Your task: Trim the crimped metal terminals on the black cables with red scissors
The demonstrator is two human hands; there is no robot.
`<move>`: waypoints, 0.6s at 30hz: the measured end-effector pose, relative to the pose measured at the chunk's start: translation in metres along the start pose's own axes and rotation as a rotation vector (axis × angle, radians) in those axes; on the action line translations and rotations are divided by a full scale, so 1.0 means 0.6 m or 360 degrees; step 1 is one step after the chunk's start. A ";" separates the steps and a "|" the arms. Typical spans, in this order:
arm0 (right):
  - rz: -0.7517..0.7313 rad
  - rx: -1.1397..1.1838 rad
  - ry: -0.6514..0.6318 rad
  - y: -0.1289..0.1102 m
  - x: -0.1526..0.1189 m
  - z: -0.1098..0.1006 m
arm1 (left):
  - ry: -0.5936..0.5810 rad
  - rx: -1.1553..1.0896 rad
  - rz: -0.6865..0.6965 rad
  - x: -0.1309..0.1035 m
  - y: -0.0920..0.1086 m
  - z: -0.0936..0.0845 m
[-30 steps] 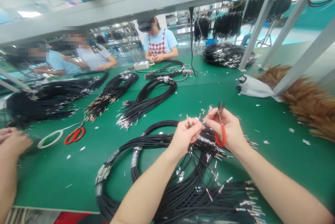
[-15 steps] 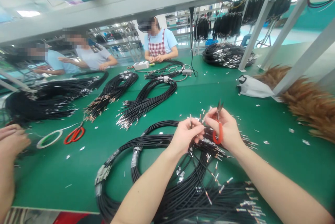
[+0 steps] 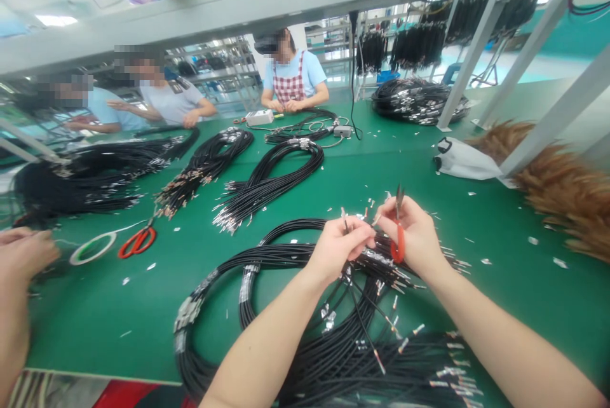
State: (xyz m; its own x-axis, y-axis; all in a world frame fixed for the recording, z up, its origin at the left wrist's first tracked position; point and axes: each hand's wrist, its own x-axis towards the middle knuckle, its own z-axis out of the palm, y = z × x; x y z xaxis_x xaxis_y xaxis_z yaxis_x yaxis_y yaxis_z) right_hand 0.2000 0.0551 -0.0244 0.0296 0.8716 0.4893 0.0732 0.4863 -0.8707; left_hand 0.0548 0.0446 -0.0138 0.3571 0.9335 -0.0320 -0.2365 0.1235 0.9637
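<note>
My left hand (image 3: 342, 244) pinches a black cable (image 3: 345, 225) near its stripped end, which sticks up above the fingers. Close beside it, my right hand (image 3: 410, 230) holds red-handled scissors (image 3: 398, 241), their blades pointing up and away from the cable. Its thumb and forefinger are at the cable's tip by my left fingers; what they pinch there is too small to make out. Below both hands lie coiled bundles of black cables (image 3: 267, 254), wrapped with silvery tape, and many loose cable ends (image 3: 452, 370) with pale tips.
More cable bundles (image 3: 281, 173) lie farther back. A tape roll (image 3: 93, 249) and other red scissors (image 3: 137, 243) are at left, near a co-worker's hand (image 3: 28, 255). A grey shelf beam (image 3: 286, 11) crosses overhead; posts (image 3: 476, 55) and brown feathers (image 3: 562, 192) stand right.
My hands stay close together with the same hold, shifting only slightly. The view has moved a little, and the co-worker's hand at left has shifted slightly.
</note>
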 end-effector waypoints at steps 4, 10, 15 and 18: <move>0.0302 0.0224 -0.0157 0.011 -0.004 0.005 | 0.0024 -0.0022 0.0106 0.002 0.005 -0.013; 0.0379 0.0558 -0.0330 0.005 -0.028 0.032 | 0.0299 0.0398 0.0551 0.012 -0.012 -0.013; 0.0454 0.0731 -0.0297 0.014 -0.026 0.030 | 0.0351 0.0810 0.0662 0.006 -0.018 -0.002; 0.0508 0.0629 -0.0355 0.013 -0.021 0.025 | 0.0505 0.0624 0.0608 0.008 -0.016 -0.006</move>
State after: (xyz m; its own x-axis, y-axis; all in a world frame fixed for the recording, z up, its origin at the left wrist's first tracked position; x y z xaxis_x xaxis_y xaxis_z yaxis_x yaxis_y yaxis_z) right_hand 0.1855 0.0487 -0.0383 -0.2259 0.9506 0.2128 -0.2855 0.1442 -0.9475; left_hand 0.0556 0.0488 -0.0239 0.0134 0.9492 0.3144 0.0759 -0.3144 0.9462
